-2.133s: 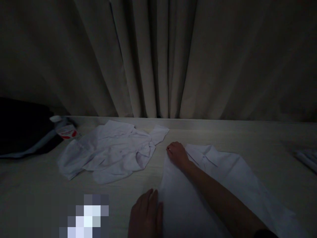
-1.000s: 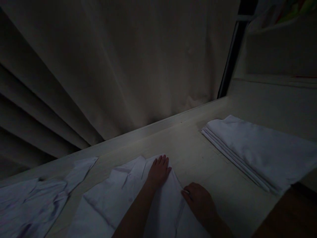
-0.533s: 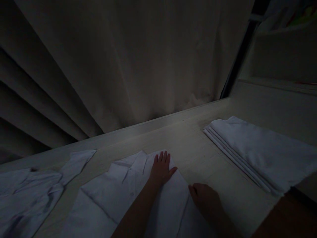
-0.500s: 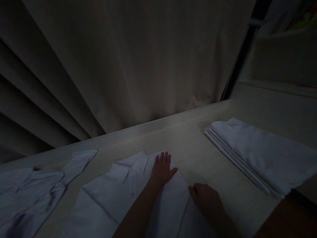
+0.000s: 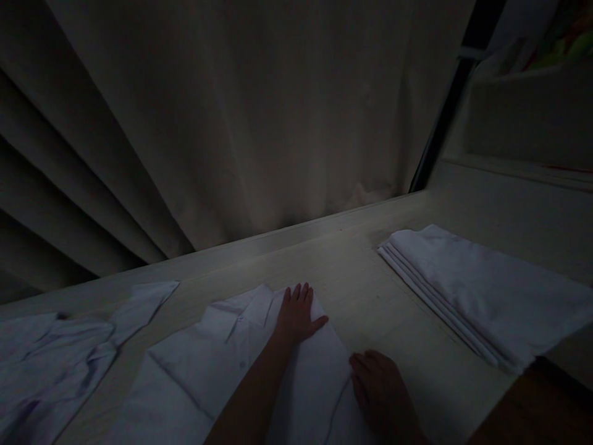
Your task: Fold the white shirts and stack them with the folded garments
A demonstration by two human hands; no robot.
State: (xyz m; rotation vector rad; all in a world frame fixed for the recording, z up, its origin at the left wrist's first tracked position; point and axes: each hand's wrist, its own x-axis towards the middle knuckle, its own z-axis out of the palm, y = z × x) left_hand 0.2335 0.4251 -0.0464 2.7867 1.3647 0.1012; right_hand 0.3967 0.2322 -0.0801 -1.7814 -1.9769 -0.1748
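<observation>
A white collared shirt [image 5: 185, 371] with a buttoned front lies spread out on the pale tabletop, its collar pointing away from me. My left hand [image 5: 296, 316] rests palm down on the shirt's right shoulder area beside the collar, fingers spread and thumb out to the side. At the shirt's right edge, by the sleeve seam, is my right hand [image 5: 376, 380]. Its fingers lie close together over the fabric edge, and its underside is hidden. The lower part of the shirt runs out of view, partly behind my left forearm.
A stack of folded white cloth [image 5: 482, 290] lies on the right, near the table edge. Another white garment [image 5: 55, 352] lies rumpled on the left. A long curtain [image 5: 278, 123] hangs behind the pale table [image 5: 343, 259]. Shelving [image 5: 523, 117] stands at the upper right.
My right hand has gone from a closed pinch at the shirt's edge to fingers laid flatter on it. My left hand stays on the shoulder. The view has shifted slightly.
</observation>
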